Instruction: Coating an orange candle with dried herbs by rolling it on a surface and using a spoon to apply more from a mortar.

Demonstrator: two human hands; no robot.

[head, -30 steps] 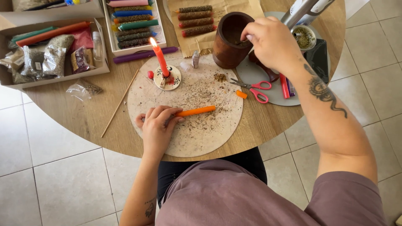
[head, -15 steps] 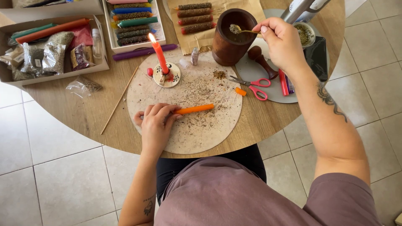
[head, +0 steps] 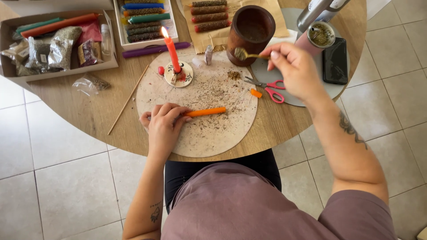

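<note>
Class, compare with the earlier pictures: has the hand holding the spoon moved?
Yes. The right hand with the spoon has come out of the brown wooden cup, toward the person and the round board.

1 head-worn camera looks steeply down from above the person's torso, close over the round wooden table (head: 102,118). Its top edge faces away from the person, tiled floor on both sides.

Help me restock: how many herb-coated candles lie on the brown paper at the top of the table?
3 show on the brown paper, stacked in a column left of the wooden cup: top, middle, bottom. The frame edge may hide more above.
</note>
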